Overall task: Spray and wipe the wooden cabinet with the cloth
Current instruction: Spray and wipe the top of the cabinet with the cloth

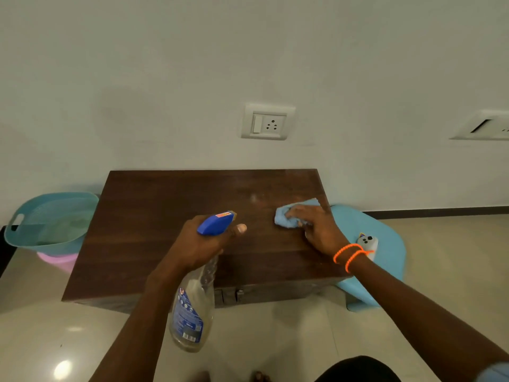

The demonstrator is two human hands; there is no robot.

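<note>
The cabinet (170, 230) fills mid-frame, its dark brown top faintly smeared, perhaps damp, near the right rear. There the right hand (316, 230) presses a crumpled blue cloth (289, 216) flat, fingers closed over it. The left hand (198, 244) grips a bottle (192, 304) (blue nozzle, clear body) at centre.

A low dark wooden cabinet (165, 230) stands on the pale tiled floor (275, 340) against the far wall. On the right of its top lies 1 bunched blue cloth (286, 217), pressed under the right hand (316, 230). A teal basket (49, 219) sits on the floor to its left, a light blue stool (385, 244) to its right.
</note>
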